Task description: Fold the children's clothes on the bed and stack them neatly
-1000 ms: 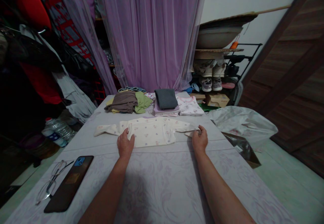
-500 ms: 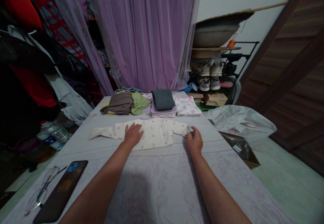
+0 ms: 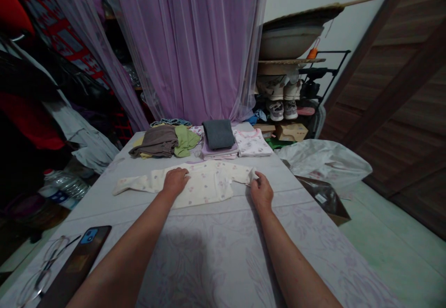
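Note:
A cream long-sleeved shirt (image 3: 204, 185) with small scattered prints lies flat across the bed, its sleeves stretched out to both sides. Over its left part, my left hand (image 3: 175, 181) has its fingers curled and closed on the fabric. At the far right, my right hand (image 3: 261, 191) pinches the end of the right sleeve (image 3: 242, 174) between thumb and fingers. The left sleeve (image 3: 134, 184) rests loose on the sheet, slightly bent.
Behind the shirt are a folded dark grey garment (image 3: 219, 134) on a stack, a folded printed top (image 3: 253, 143) and a heap of brown (image 3: 156, 141) and green clothes (image 3: 186, 140). A phone (image 3: 78, 266) and glasses (image 3: 43, 271) lie front left. A plastic bag (image 3: 324, 161) is beyond the right edge.
My left hand's fingers, spread flat on the shirt before, are now curled in on the fabric. The right hand keeps its pinch on the sleeve end. The view has shifted slightly right.

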The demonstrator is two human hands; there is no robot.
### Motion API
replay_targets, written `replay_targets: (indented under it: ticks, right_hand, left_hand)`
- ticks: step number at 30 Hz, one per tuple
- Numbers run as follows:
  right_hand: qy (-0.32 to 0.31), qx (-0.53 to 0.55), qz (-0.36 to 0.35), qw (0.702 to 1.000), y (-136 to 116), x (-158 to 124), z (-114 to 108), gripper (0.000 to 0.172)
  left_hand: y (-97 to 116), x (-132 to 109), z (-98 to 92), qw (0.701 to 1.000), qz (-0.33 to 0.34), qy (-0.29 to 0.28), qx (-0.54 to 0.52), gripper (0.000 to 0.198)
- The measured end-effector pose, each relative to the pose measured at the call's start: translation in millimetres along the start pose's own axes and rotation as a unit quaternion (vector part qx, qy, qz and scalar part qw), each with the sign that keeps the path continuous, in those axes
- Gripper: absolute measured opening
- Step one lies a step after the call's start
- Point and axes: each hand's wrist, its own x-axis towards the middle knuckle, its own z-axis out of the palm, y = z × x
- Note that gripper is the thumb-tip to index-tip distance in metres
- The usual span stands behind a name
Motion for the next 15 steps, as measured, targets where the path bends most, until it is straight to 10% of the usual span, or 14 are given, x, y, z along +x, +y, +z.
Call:
replay_targets:
  ticks: [15]
  right_hand:
    - [0.008,0.005,-0.03,0.999,9,3,5,0.046]
  left_hand:
    - [-3,-44,-20.4,0.992,0.083,0.042,-0.082,0.02]
